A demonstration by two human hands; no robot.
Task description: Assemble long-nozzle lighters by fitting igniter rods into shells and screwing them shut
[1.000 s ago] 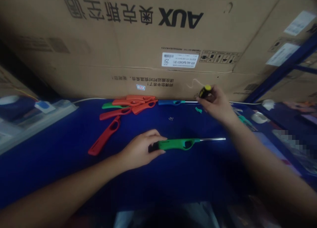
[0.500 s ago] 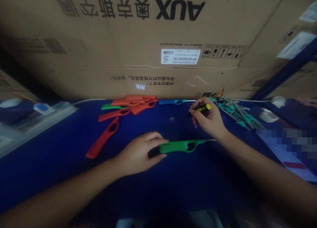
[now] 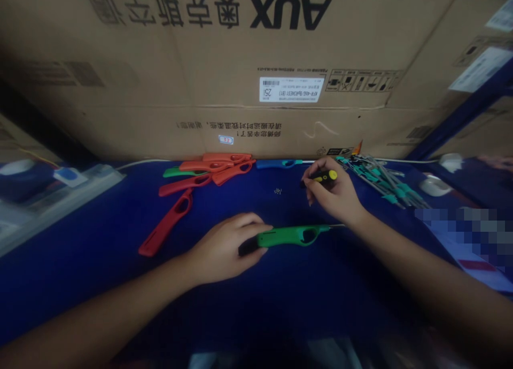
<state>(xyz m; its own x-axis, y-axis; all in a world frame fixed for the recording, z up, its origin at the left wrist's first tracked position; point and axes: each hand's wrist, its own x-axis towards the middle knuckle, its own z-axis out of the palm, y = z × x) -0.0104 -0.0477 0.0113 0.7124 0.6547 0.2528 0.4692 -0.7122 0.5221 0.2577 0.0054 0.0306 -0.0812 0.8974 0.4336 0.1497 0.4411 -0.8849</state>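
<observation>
A green long-nosed lighter (image 3: 290,234) lies across the blue table (image 3: 80,273) with its metal tube pointing right. My left hand (image 3: 224,249) is closed around its black rear end and pins it down. My right hand (image 3: 334,195) hovers just behind the lighter, fingers wrapped round a small screwdriver with a yellow and black handle (image 3: 324,177), whose tip points left and down. A few tiny screws (image 3: 277,190) lie on the cloth between the hands and the shells.
Several red lighter shells (image 3: 188,185), one green shell (image 3: 176,172) and a blue lighter (image 3: 280,164) lie at the back. A bundle of metal tubes with teal fittings (image 3: 380,182) lies at the right. A big AUX cardboard box (image 3: 256,64) walls the back.
My right hand came down and leftward from the back of the table with the screwdriver, toward the green lighter. The view shifted, bringing the tube bundle into sight. My left hand stayed put.
</observation>
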